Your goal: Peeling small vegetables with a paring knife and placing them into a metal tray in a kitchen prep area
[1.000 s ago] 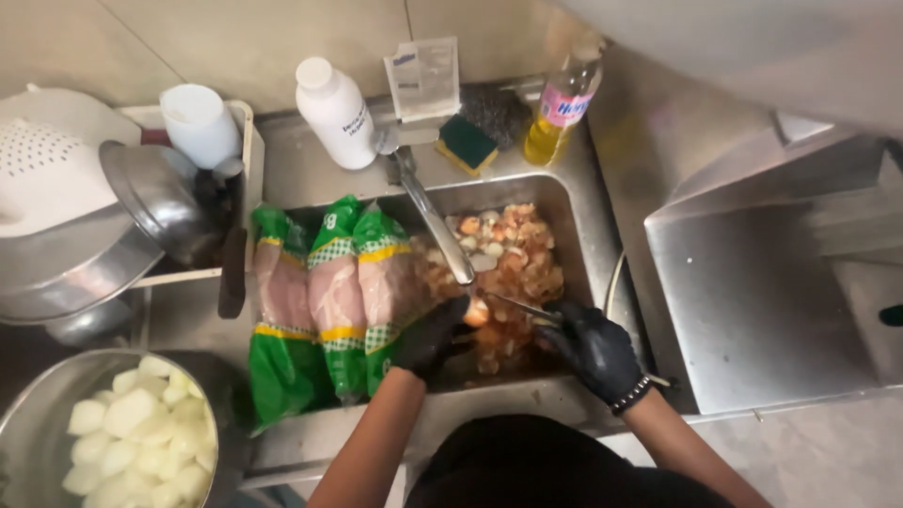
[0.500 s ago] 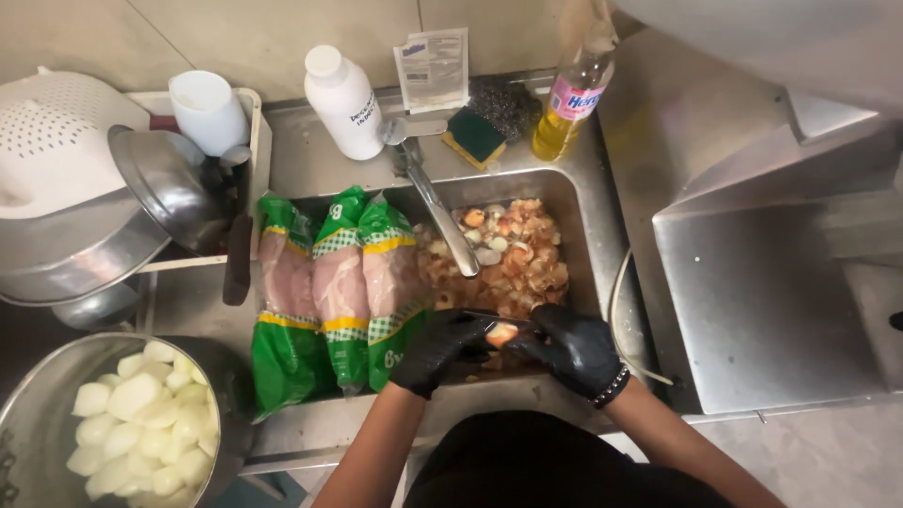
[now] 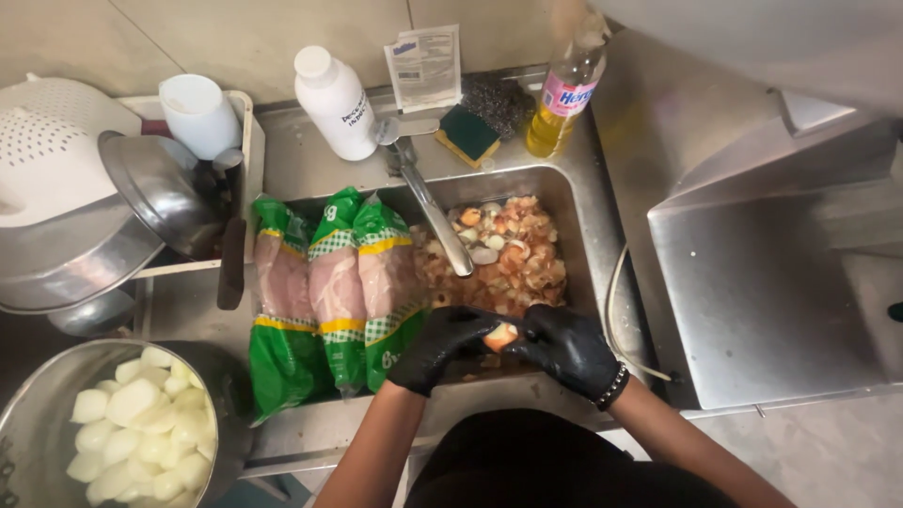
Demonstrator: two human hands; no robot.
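Both my hands wear black gloves and meet over the near edge of a steel sink (image 3: 578, 235). My left hand (image 3: 442, 346) grips a small onion (image 3: 501, 335) with orange skin still on part of it. My right hand (image 3: 567, 348) closes on the same onion from the right; whether it also holds a knife is hidden. Below them the sink holds a heap of onion peels (image 3: 513, 259). A steel faucet (image 3: 435, 221) reaches out over the peels.
Three green-edged packs of raw chicken (image 3: 324, 301) lean at the sink's left. A steel bowl of peeled onions (image 3: 141, 423) sits bottom left. Behind are a white colander (image 3: 52, 141), pot lid (image 3: 160, 193), white bottle (image 3: 334, 103), sponge (image 3: 467, 134), scourer, yellow soap bottle (image 3: 562, 99). Steel counter right.
My hands have come closer together around the onion and drawn toward the sink's near edge. The view has shifted slightly downward.
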